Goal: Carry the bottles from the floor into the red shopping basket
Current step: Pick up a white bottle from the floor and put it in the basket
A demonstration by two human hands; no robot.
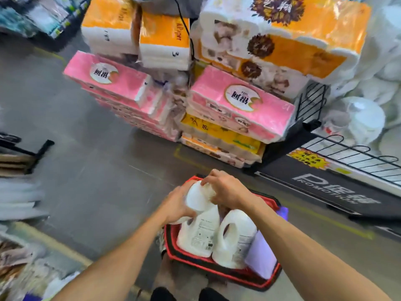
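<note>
Glossy grey floor [86,170] underneath; stacked tissue packs [238,105] beyond the right grip [225,192]; black wire shelf [355,161] further right.

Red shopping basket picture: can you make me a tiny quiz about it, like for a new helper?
1. True or false: the red plastic shopping basket has no bottles in it.
2. Which hands hold the white plastic bottle above the basket? A left only, B right only, C both.
3. Fill in: the pack beside the two white handled jugs in the basket is pale ____.
Key: 1 false. 2 C: left hand and right hand. 3 purple.
</note>
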